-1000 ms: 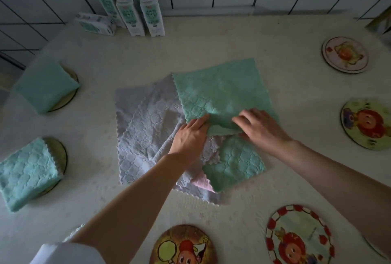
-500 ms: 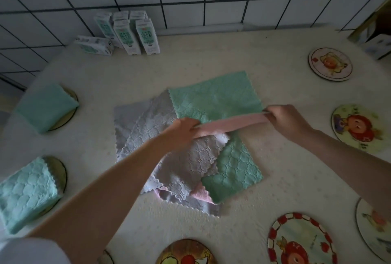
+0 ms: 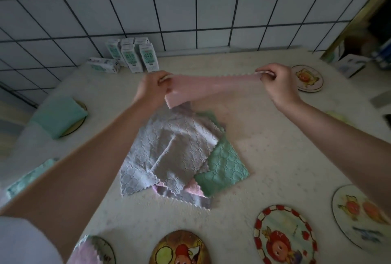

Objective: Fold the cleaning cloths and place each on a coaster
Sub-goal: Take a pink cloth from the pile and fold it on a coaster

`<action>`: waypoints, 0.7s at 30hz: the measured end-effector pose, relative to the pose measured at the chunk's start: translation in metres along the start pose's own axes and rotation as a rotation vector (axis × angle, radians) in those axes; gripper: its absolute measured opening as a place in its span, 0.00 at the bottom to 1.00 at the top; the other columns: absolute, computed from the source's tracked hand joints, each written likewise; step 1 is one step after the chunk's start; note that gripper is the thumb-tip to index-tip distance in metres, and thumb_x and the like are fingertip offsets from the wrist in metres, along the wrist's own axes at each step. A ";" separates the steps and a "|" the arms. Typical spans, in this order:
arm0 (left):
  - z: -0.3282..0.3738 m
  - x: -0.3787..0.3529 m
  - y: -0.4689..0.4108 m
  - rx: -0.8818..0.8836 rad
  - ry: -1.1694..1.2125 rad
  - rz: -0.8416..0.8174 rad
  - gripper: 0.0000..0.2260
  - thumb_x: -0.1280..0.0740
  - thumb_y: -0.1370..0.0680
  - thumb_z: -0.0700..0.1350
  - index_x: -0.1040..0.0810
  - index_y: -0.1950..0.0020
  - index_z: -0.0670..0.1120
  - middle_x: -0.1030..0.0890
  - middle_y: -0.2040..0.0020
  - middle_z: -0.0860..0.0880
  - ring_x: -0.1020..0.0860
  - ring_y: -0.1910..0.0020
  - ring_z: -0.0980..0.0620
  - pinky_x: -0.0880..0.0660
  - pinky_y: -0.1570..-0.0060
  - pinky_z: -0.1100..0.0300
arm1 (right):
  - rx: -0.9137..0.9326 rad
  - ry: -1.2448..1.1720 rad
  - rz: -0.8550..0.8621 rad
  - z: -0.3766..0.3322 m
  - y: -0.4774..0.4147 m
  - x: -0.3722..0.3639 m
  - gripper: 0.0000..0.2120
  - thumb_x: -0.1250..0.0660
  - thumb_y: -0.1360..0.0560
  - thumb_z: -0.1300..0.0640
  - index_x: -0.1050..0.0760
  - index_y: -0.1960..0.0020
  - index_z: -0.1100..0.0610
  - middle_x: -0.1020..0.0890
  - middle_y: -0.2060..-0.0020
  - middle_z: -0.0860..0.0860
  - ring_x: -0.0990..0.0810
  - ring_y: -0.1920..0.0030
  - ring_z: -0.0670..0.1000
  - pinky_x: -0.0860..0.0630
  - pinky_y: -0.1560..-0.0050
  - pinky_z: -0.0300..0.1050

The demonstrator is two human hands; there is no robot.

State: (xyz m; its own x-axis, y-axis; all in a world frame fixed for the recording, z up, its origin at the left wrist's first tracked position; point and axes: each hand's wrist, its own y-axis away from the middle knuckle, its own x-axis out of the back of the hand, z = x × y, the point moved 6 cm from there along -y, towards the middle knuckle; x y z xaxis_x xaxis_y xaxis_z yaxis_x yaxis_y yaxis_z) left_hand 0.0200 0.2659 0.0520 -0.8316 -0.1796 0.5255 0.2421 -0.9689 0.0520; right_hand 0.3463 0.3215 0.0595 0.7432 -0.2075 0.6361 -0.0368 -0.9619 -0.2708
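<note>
A pink cloth (image 3: 209,86) is stretched in the air above the table. My left hand (image 3: 153,88) pinches its left end and my right hand (image 3: 277,81) pinches its right end. Below lies a loose pile: a grey cloth (image 3: 169,153) on top, a green cloth (image 3: 224,168) under it at the right, and a pink corner (image 3: 193,188) showing at the front. A folded green cloth (image 3: 58,116) sits on a coaster at the left, another folded green cloth (image 3: 29,177) lies partly hidden behind my left arm. A pink cloth (image 3: 84,253) rests on a front-left coaster.
Bare picture coasters lie at the front (image 3: 179,249), front right (image 3: 285,236), right edge (image 3: 359,215) and back right (image 3: 307,78). Several milk cartons (image 3: 135,57) stand at the tiled back wall, one carton (image 3: 103,65) lying flat. A box (image 3: 349,65) sits at the far right.
Both hands pulled the pink cloth out of the pile and lifted it up and away, stretched between them. The green cloth on top of the pile has shifted under the grey one.
</note>
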 end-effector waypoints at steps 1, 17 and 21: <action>0.004 0.007 0.011 -0.052 -0.048 0.046 0.11 0.37 0.23 0.37 0.19 0.43 0.44 0.18 0.50 0.44 0.20 0.52 0.46 0.21 0.48 0.51 | 0.042 -0.011 0.007 -0.005 0.007 0.007 0.11 0.38 0.27 0.64 0.18 0.50 0.57 0.16 0.53 0.50 0.20 0.52 0.48 0.26 0.51 0.39; -0.046 -0.014 0.311 -0.111 -0.267 0.213 0.11 0.32 0.24 0.36 0.19 0.43 0.41 0.18 0.57 0.48 0.26 0.70 0.62 0.32 0.68 0.80 | 0.293 -0.053 -0.288 0.021 0.271 0.073 0.08 0.35 0.25 0.67 0.22 0.48 0.61 0.19 0.63 0.51 0.25 0.71 0.45 0.30 0.71 0.31; -0.066 -0.033 0.373 -0.059 -0.242 0.204 0.10 0.31 0.26 0.35 0.17 0.45 0.42 0.18 0.54 0.51 0.20 0.61 0.55 0.30 0.59 0.81 | 0.267 -0.053 -0.379 0.041 0.324 0.084 0.10 0.35 0.26 0.69 0.22 0.47 0.61 0.18 0.58 0.49 0.24 0.68 0.39 0.32 0.69 0.26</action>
State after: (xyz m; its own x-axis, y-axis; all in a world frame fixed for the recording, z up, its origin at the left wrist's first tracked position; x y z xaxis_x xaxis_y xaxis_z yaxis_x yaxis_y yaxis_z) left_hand 0.1046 -0.1008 -0.0018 -0.6240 -0.3319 0.7074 0.3561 -0.9266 -0.1207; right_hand 0.4239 -0.0005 -0.0048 0.7045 0.1656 0.6901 0.4116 -0.8875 -0.2072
